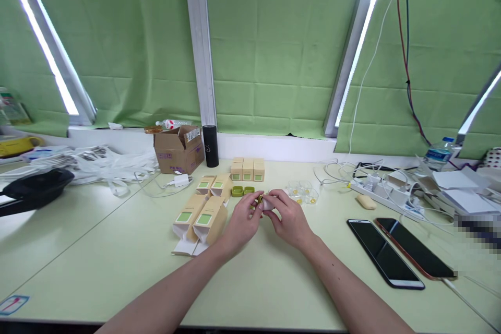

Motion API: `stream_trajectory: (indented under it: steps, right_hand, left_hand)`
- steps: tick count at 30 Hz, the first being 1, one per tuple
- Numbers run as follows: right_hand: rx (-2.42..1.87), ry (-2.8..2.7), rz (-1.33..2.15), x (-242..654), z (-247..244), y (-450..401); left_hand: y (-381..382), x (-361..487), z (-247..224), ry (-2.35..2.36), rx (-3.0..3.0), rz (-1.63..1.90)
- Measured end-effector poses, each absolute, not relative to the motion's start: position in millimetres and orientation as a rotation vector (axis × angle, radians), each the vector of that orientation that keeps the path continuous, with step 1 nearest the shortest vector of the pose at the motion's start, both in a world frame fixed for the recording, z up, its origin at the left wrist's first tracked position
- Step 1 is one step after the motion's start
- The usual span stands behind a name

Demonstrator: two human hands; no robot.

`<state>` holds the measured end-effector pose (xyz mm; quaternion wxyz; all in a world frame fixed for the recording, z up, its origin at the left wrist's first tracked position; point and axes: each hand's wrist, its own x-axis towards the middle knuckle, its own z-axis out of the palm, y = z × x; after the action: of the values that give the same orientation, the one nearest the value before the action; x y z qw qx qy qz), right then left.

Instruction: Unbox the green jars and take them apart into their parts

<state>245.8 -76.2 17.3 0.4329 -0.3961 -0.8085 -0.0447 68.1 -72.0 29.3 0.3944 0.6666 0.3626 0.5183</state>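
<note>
My left hand [243, 219] and my right hand [291, 220] meet over the middle of the table, both closed. Between the fingertips of the right one is a small whitish piece [267, 204]. A small olive-green piece [260, 199] shows at my left fingertips; the fingers cover most of both pieces. Just behind the left hand lie small green open cases [237, 191]. Several kraft boxes with green labels [209, 217] lie to the left, the nearest with flaps open. Clear round plastic pieces with yellow centres [303, 190] are beyond the right hand.
Three small kraft boxes [247, 169] stand at the back, near a black cylinder [210, 146] and an open cardboard carton [178, 152]. Two phones [385, 253] lie at right, before a power strip [385, 198] with tangled cables. White straps [113, 167] pile up at left.
</note>
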Motion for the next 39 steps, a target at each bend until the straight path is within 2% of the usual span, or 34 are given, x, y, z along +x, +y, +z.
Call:
stream_trajectory:
  steps: [11, 22, 32, 39]
  right_hand:
    - [-1.043, -2.099, -0.242, 239.9, 17.7, -77.5]
    - [-1.111, -2.08, -0.336, 225.2, 13.1, -77.0]
    - [-1.058, -1.925, 0.069, 238.5, 12.0, -74.3]
    - [-0.951, -1.714, 0.378, 239.9, 13.8, -70.0]
  left_hand:
    - [-71.7, 67.5, 33.3, 1.104, 2.149, 1.269]
    - [-73.6, 69.7, 37.9, 1.202, 2.156, 1.173]
    - [-68.8, 60.4, 35.9, 1.038, 2.067, 1.218]
    - [-69.7, 63.2, 37.4, 1.155, 1.972, 1.211]
